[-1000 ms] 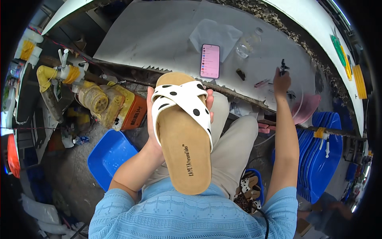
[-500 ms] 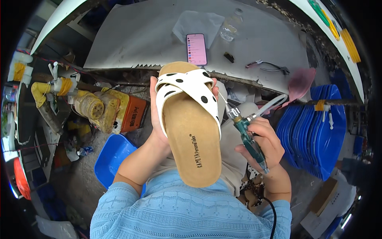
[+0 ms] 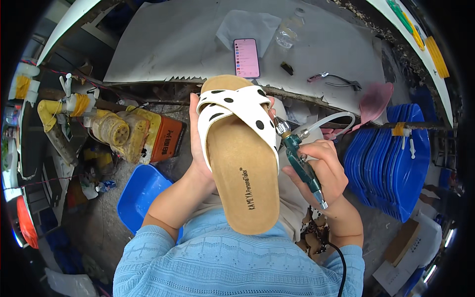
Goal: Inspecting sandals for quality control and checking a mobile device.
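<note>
A slide sandal point(image 3: 243, 163) with a tan footbed and white crossed straps with black spots is held up before me, its toe end away from me. My left hand point(image 3: 199, 156) is closed round it from beneath, with fingertips showing at its right side; most of that hand is hidden. In my right hand point(image 3: 325, 168) is a dark green, pen-shaped tool point(image 3: 302, 162) with a metal nozzle and a clear hose. Its nozzle reaches the right edge of the sandal's strap; whether the tip touches is hard to tell.
Ahead is a grey-covered table point(image 3: 173, 44) with a phone point(image 3: 246, 58), a clear bottle point(image 3: 291, 29) and pliers point(image 3: 341, 81). Stacked blue baskets point(image 3: 386, 163) stand right. A blue bin point(image 3: 141, 195) and a yellow-orange can point(image 3: 166, 141) are left. A black cord point(image 3: 341, 262) hangs beside my right arm.
My right hand has brought the green tool left and slightly up, so its nozzle is now at the strap's edge. The sandal has shifted slightly right in my left hand.
</note>
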Demonstrator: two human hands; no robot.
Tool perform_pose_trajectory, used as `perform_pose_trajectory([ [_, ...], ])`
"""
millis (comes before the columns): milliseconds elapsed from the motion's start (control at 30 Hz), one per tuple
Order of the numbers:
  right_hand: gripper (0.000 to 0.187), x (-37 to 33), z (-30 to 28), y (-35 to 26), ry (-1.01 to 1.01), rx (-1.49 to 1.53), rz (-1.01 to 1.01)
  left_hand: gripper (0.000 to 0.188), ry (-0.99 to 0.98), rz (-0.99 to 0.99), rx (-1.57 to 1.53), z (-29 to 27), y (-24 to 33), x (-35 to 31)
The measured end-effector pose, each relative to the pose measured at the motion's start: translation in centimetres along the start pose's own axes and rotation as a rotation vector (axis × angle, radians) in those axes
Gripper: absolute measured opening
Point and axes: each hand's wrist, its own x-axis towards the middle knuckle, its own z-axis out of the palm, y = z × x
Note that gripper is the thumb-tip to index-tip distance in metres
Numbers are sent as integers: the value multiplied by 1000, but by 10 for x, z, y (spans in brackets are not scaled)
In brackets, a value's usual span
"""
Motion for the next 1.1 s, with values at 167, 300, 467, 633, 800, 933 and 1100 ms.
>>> perform_pose_trajectory([
  [167, 33, 1, 2, -1, 7, -17, -15, 102, 20, 18, 22, -2, 1, 0],
  [300, 32, 0, -2, -2, -16, 38, 107, 102, 1, 27, 24, -1, 0, 2],
  [467, 32, -8, -1, 4, -31, 121, 203, 103, 48, 4, 10, 1, -1, 3],
  [633, 34, -18, -13, 15, -10, -37, 85, 103, 158, 75, -90, -4, 11, 6],
  [800, 26, -8, 4, 93, 222, -321, 249, 103, 210, 106, -46, -26, 22, 9],
  [933, 30, -10, 38, 224, 145, -610, 365, 93, 242, 149, -8, -62, 31, 6],
  [1100, 32, -36, 43, 321, 48, -671, 512, 91, 308, 234, -55, -74, 54, -2],
])
